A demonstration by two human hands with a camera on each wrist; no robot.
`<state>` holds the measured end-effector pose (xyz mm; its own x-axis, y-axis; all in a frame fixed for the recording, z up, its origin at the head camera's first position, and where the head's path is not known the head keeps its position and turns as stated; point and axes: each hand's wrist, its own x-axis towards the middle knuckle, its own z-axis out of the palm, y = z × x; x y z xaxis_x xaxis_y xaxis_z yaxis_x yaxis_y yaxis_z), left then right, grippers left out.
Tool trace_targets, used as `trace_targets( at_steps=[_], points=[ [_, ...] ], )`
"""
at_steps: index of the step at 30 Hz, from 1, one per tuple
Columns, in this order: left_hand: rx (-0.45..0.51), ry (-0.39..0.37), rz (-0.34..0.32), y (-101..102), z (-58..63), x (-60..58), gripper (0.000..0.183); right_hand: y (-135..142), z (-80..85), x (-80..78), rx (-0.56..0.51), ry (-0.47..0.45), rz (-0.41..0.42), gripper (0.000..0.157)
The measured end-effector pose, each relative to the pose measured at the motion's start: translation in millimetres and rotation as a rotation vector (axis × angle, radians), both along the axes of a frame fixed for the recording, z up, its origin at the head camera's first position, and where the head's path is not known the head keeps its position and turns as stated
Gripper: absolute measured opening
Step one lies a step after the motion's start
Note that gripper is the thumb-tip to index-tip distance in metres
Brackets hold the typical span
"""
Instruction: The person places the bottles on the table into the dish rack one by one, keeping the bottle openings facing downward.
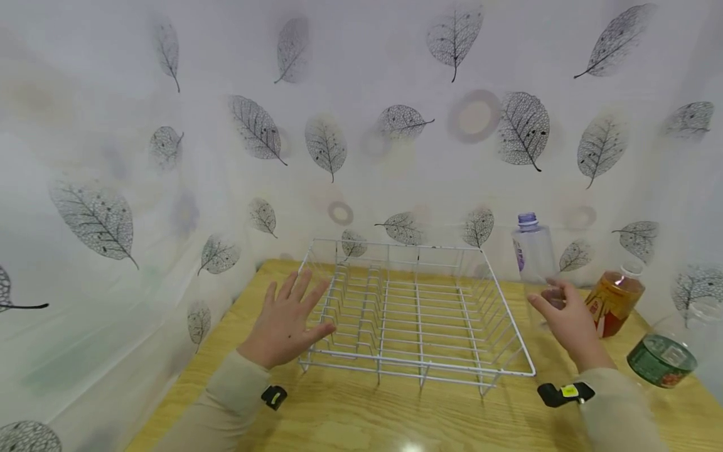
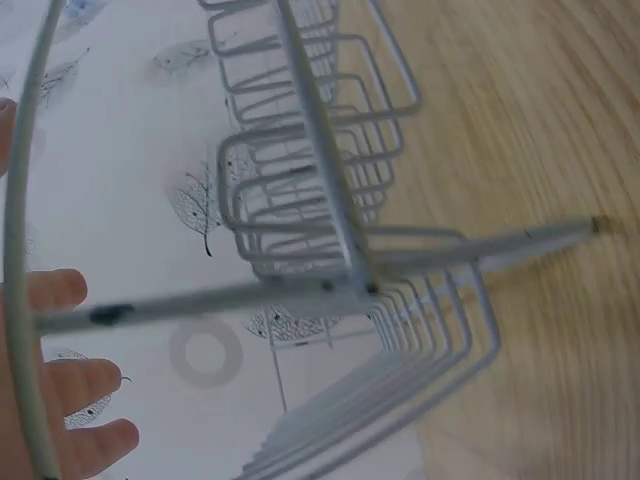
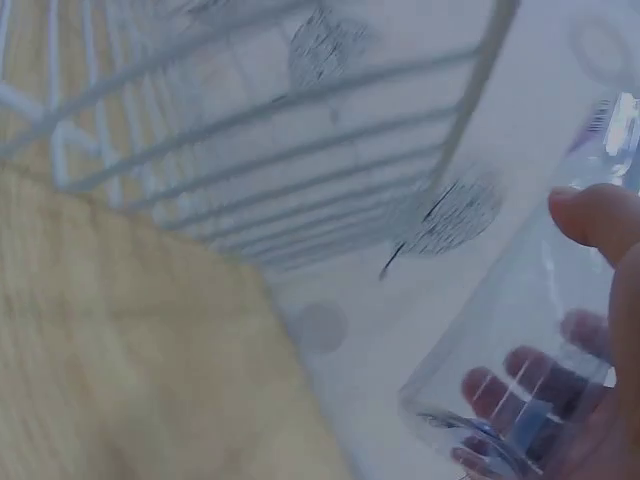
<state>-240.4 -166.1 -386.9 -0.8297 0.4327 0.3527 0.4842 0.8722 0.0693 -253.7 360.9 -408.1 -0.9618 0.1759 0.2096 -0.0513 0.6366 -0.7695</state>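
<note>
A clear plastic bottle (image 1: 535, 251) with a purple neck and no cap stands upright in the head view, right of the white wire dish rack (image 1: 380, 358). My right hand (image 1: 572, 323) holds it around the body. In the right wrist view, the thumb lies on the near side of the bottle (image 3: 510, 310) and the curled fingers show through it from behind. My left hand (image 1: 287, 323) is spread with straight fingers over the rack's left side, holding nothing. The left wrist view shows its fingers (image 2: 88, 392) behind a rack wire; contact cannot be told.
Right of my right hand stands an orange-labelled bottle (image 1: 617, 298). Nearer the right edge is a clear container with a green label (image 1: 658, 363). The rack sits on a wooden table (image 1: 361, 414). A leaf-patterned sheet (image 1: 367, 169) hangs behind and at the left.
</note>
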Motion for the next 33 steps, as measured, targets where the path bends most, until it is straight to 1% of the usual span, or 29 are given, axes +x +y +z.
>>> trace_targets(
  at_steps=[4,7,9,12,14,18,20,22,24,28,30,33],
  points=[
    [0.071,0.037,-0.055,6.4,3.4,0.5,0.085,-13.2,27.4,12.7,0.088,0.035,0.086,0.082],
    [0.136,0.073,-0.108,15.8,9.3,4.1,0.085,-31.0,45.0,21.2,0.161,0.089,0.153,0.078],
    [0.178,0.112,-0.148,23.4,13.9,6.9,0.085,-45.3,54.6,26.0,0.215,0.113,0.201,0.075],
    [0.212,0.195,-0.199,35.4,19.3,10.5,0.087,-67.3,64.3,31.1,0.286,0.134,0.277,0.074],
    [0.209,0.253,-0.219,43.4,22.3,12.5,0.087,-80.6,68.0,34.3,0.343,0.141,0.302,0.076],
    [0.171,0.344,-0.235,57.6,27.2,16.4,0.087,-102.3,70.4,38.2,0.474,0.178,0.315,0.08],
    [0.161,0.372,-0.246,64.3,30.0,18.2,0.09,-111.8,70.6,38.9,0.548,0.202,0.318,0.081],
    [0.154,0.391,-0.26,70.9,32.5,19.6,0.095,-120.4,70.4,39.1,0.622,0.246,0.327,0.081],
    [0.142,0.404,-0.27,77.7,33.9,20.5,0.098,-128.6,70.0,39.1,0.683,0.309,0.337,0.08],
    [0.115,0.403,-0.287,90.1,32.7,21.1,0.098,-143.3,69.1,40.4,0.748,0.439,0.355,0.078],
    [0.098,0.395,-0.295,94.9,30.6,21.6,0.095,-149.7,69.3,42.7,0.761,0.471,0.365,0.078],
    [0.065,0.381,-0.294,99.6,26.4,22.2,0.092,-157.0,70.3,45.8,0.786,0.484,0.378,0.08]
  ],
)
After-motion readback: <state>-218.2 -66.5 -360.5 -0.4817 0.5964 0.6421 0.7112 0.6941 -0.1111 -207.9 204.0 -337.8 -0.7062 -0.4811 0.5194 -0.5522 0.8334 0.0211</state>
